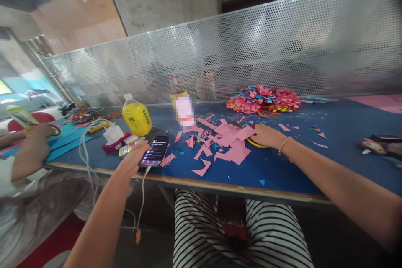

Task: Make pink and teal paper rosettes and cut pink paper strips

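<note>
My left hand (138, 157) grips the left edge of a smartphone (158, 148) near the table's front edge. The phone's screen is lit, and a white cable (144, 188) hangs from its lower end. On the right, my right hand (265, 135) is closed round scissors (258, 145) with yellow handles; their dark blades point left over the scraps. Cut pink paper pieces (234, 138) lie heaped by the blades and spread between my hands. Part of the scissors' handle is hidden by my fingers.
A bottle of yellow liquid (137, 116) stands behind the phone, beside a magenta box (115, 142). Pink paper bundles (264, 99) lie at the back by a perforated metal screen (282, 50). At left, a co-worker's hand (40, 136) is over blue paper (67, 136).
</note>
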